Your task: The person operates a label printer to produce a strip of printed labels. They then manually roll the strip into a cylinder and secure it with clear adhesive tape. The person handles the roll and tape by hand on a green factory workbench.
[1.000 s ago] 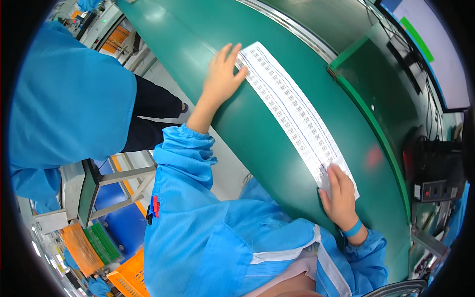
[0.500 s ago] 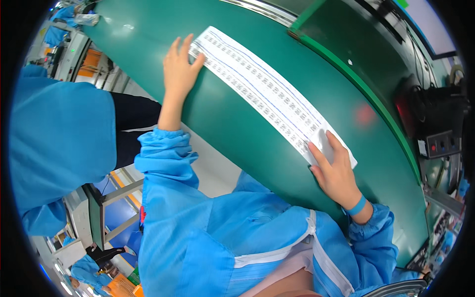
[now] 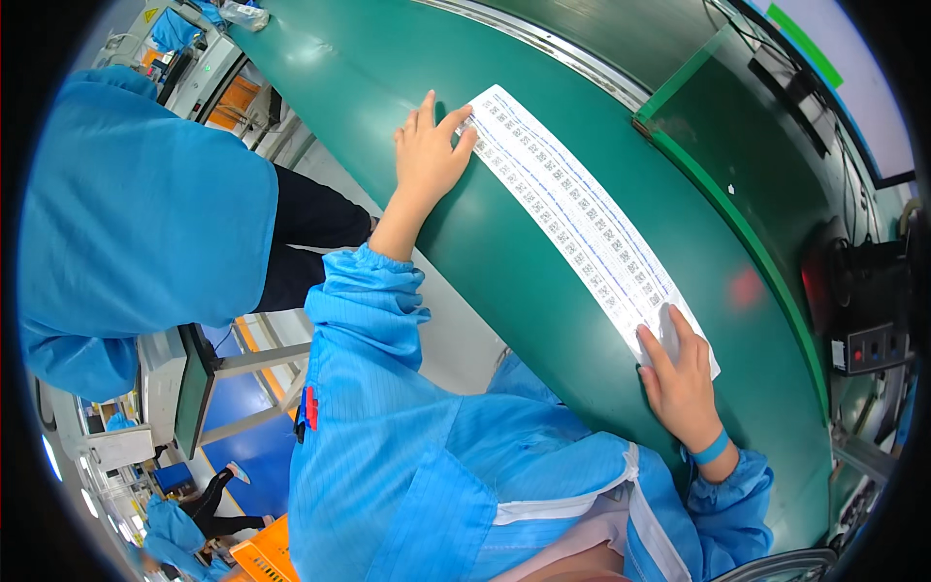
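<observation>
— So, what's nearest?

— The person's own blue smock [image 3: 417,466], filling the near middle. Its right sleeve ends at a blue wristband [image 3: 713,448].

— And the right hand?

— The right hand [image 3: 679,383] lies palm down on the green counter [image 3: 504,242], fingers loosely spread, flat on the near right end of the strip [image 3: 582,213]. It presses rather than grips; nothing is closed inside it.

— Where does the strip lie?

— It is a long white sheet printed with rows of small dark squares, lying flat on the counter and running slantwise from the near right to the far middle. Its ends are under the two hands.

— The left hand, then?

— The left hand [image 3: 427,155] is farther off, at the end of an outstretched arm. It too is open and flat, fingers spread, with the fingertips on the strip's far end and the palm on the bare counter just left of it.

— Anything round about?

— To the left stands another person in a blue coat [image 3: 145,223] and dark trousers, back turned, close by the counter's edge. Right of the strip a raised green rail [image 3: 737,228] runs along the counter, and beyond it, at the far right, sits a dark box [image 3: 868,344] with small buttons. At the far top a metal rail [image 3: 543,44] borders the counter.
</observation>
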Demonstrator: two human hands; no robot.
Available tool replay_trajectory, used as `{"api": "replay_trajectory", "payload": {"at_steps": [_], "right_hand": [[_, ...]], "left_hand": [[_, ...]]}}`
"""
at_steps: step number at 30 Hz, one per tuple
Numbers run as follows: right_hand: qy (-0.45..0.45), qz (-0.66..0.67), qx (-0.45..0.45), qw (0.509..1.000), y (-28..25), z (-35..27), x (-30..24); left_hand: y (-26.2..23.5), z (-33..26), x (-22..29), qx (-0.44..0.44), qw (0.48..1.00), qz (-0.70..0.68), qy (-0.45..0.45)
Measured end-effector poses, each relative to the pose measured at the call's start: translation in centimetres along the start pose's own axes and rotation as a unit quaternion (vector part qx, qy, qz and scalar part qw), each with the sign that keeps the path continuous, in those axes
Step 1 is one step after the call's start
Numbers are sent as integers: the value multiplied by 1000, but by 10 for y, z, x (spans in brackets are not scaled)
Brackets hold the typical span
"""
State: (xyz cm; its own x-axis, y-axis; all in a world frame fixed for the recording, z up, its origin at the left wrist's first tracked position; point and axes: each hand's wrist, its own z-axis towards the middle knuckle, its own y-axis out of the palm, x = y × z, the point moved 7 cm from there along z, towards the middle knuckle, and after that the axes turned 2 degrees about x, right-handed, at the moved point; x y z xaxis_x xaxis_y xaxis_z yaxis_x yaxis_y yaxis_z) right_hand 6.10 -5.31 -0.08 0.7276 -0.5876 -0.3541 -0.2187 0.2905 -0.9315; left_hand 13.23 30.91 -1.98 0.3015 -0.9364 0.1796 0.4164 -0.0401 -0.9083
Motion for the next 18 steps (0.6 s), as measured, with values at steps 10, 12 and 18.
{"api": "replay_trajectory", "payload": {"at_steps": [10,12,18], "right_hand": [[5,21,23,999,-2,-1,3],[8,22,23,999,-2,-1,3],[8,24,28,999,-4,-1,4]], "left_hand": [[-16,59,3,-88,971,-123,186],[-3,59,6,-97,967,-47,230],[4,58,8,-106,970,19,216]]}}
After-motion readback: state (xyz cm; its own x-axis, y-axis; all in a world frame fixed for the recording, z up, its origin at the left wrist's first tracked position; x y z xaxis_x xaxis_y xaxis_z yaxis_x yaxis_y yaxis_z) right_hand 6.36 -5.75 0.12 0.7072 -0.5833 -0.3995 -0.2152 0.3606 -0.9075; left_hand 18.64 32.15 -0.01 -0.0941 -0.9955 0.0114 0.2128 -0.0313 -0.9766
